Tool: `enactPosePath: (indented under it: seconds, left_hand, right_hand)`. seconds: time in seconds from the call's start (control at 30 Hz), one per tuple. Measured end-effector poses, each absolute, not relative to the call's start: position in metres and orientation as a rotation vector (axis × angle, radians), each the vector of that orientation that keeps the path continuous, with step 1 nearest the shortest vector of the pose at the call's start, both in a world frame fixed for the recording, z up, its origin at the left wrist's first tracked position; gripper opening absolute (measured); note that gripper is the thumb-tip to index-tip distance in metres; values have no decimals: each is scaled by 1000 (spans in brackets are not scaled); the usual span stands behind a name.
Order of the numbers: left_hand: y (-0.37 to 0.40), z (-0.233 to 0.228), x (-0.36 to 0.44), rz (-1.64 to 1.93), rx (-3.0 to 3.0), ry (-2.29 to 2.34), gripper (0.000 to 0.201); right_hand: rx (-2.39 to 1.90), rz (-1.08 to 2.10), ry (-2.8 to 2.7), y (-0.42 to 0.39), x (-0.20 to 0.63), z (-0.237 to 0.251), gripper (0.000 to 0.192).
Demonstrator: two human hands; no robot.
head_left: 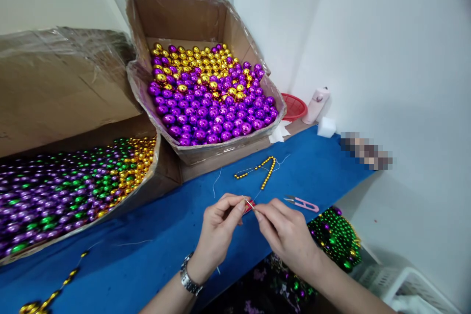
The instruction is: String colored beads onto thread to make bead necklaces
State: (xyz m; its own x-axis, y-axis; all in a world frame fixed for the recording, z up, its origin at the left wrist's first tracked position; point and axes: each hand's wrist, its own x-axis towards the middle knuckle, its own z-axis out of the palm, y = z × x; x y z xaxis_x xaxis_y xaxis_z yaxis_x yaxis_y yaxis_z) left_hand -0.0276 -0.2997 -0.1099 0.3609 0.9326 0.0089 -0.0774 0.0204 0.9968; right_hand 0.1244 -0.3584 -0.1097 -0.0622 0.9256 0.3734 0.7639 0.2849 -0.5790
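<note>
Close together over the blue table surface [305, 162], both my hands are pinched. A thin pale needle [249, 203] spans the gap between their fingertips. My left hand [220, 223], with a metal watch on its wrist, holds one end between thumb and forefinger. At the other end, my right hand [285, 230] pinches it. Just behind the fingertips shows a small red thing [249, 206], partly hidden. A string of gold beads [270, 174] lies bent beyond my hands, its thread running towards my fingers. Pink thread snips [302, 203] rest to the right.
A cardboard box [206, 154] of large purple and gold beads stands behind. Another box [167, 167] of smaller beads is at left. Gold beads on thread [55, 295] lie front left. A red basket [294, 107] stands at the back, a white crate [415, 279] below right.
</note>
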Motion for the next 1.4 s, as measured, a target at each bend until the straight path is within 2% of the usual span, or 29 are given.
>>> enactPosePath:
  seconds: [0.37,0.73,1.07,1.4]
  left_hand:
    - [-300,-109,-27,895,1099,863,18]
    - [-299,-116,-27,955,1221,858,17]
    - [-297,-111,-26,928,1120,841,13]
    - [-299,-112,-26,815,1011,908,21]
  right_hand:
    - [-1567,8,-1960,-357,124,-113,20]
    - [-1570,-243,-2001,-355,124,-115,22]
    - [-1596,3,-1960,-355,129,-120,24]
    - [-1524,265,-1817,-358,130,-115,22]
